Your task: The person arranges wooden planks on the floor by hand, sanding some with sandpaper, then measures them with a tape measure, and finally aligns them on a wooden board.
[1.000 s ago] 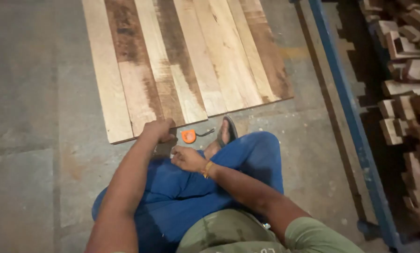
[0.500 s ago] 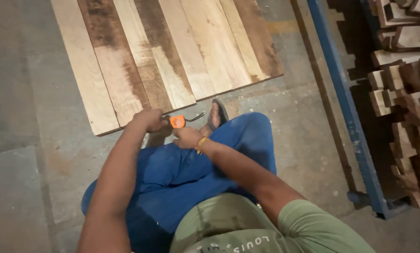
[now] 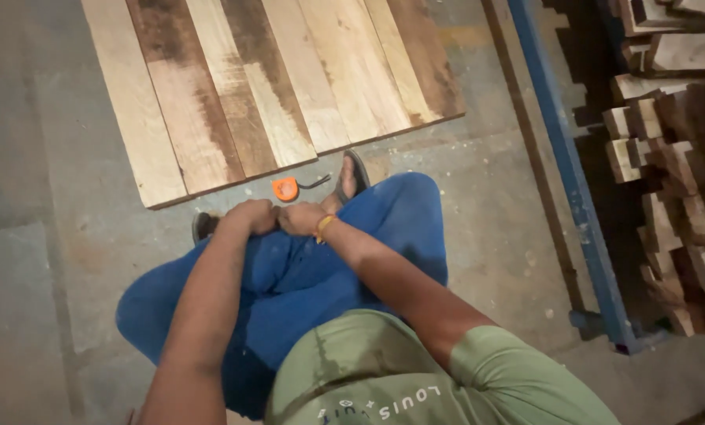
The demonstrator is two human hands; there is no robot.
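Planks (image 3: 273,86) of pale and dark wood lie side by side on the concrete floor (image 3: 45,236), forming a panel at the upper left. Just below its near edge sits an orange tape measure (image 3: 284,189), untouched. The left hand (image 3: 250,216) is curled into a loose fist, its knuckles meeting the right hand (image 3: 301,218) over the blue-trousered knees; whether either holds anything I cannot tell. Farther right stands a blue metal rail (image 3: 561,157), then stacked timber (image 3: 667,157).

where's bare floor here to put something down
Bare concrete lies left of the plank panel and between the panel and the blue rack rail. It is crowded in front of the knees, where both hands meet near the orange tape measure.
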